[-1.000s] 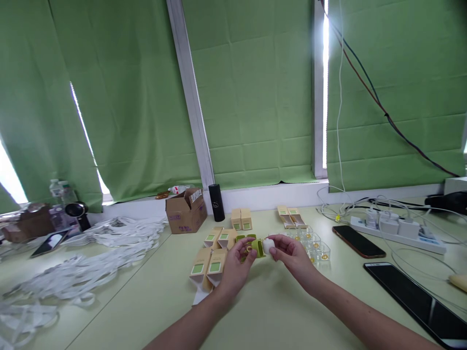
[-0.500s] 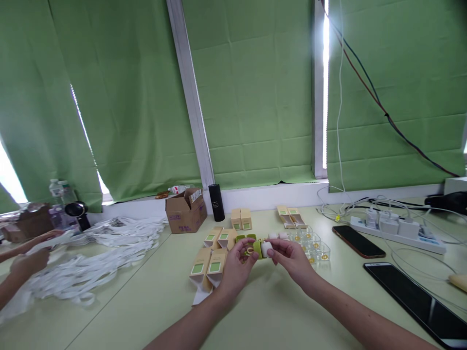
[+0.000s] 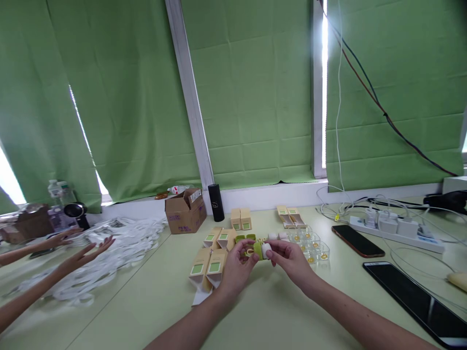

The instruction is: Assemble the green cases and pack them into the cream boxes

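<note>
My left hand (image 3: 235, 266) pinches a small green container (image 3: 258, 250) with a gold-coloured ring visible at its side. Against its right side is a small white rounded piece (image 3: 266, 250), gripped by the fingertips of my right hand (image 3: 294, 261). The two pieces touch, but I cannot tell whether they are joined. Just behind my left fingers stand more green pieces (image 3: 241, 238). Small white pieces (image 3: 278, 236) sit behind my right fingers, and to their right is a group of clear containers with gold centres (image 3: 314, 247).
Cardboard boxes with green labels (image 3: 215, 262) stand left of my hands; others (image 3: 241, 219) are farther back. A brown carton (image 3: 185, 214) and black cylinder (image 3: 216, 202) stand by the wall. Right are phones (image 3: 357, 240) and a power strip (image 3: 397, 233). Another person's hands (image 3: 82, 257) are over white straps (image 3: 120, 248).
My hands and the two pieces between them stay nearly where they were. At the left, the other person's hands have let go of the white strap and reach forward with fingers spread.
</note>
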`<act>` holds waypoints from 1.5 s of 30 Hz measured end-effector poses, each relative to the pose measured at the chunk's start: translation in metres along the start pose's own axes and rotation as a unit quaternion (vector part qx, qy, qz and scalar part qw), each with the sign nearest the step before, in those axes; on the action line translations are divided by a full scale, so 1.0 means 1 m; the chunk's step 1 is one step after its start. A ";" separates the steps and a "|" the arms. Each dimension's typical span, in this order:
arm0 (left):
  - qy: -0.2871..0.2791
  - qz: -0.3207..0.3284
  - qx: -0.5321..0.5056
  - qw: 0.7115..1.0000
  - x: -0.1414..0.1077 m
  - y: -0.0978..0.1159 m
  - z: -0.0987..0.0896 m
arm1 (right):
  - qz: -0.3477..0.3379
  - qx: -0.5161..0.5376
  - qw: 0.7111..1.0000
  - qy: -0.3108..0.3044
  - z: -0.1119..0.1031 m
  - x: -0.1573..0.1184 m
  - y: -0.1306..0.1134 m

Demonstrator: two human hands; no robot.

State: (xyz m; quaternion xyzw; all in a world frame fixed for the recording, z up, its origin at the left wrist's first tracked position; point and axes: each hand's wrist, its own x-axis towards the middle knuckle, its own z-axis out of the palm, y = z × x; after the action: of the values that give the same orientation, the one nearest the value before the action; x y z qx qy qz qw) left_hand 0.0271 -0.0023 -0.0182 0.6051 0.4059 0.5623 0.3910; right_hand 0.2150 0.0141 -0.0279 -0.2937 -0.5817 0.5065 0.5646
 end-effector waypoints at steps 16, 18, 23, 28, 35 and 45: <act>-0.012 0.010 0.028 0.999 -0.001 -0.003 -0.001 | -0.010 0.029 0.999 0.008 0.004 -0.003 0.005; -0.019 0.013 0.027 0.999 -0.001 -0.004 0.000 | -0.013 0.027 1.000 0.005 0.005 -0.004 0.005; -0.028 0.023 0.048 0.998 -0.004 -0.002 0.001 | -0.023 0.024 0.999 0.003 0.008 -0.006 0.008; -0.030 0.032 0.112 0.993 -0.009 0.004 0.003 | -0.020 0.035 0.999 0.014 0.007 -0.004 0.009; 0.004 0.063 0.189 0.980 -0.019 0.012 0.007 | -0.016 0.050 0.998 0.027 0.007 -0.003 0.011; -0.030 0.053 0.053 0.997 -0.020 0.002 0.018 | -0.009 0.068 0.998 0.018 0.015 -0.010 0.013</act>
State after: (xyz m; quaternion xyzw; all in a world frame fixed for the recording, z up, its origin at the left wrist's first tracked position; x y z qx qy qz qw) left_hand 0.0440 -0.0220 -0.0252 0.6619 0.3908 0.5417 0.3402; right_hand 0.1996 0.0053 -0.0413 -0.2586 -0.5385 0.5343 0.5980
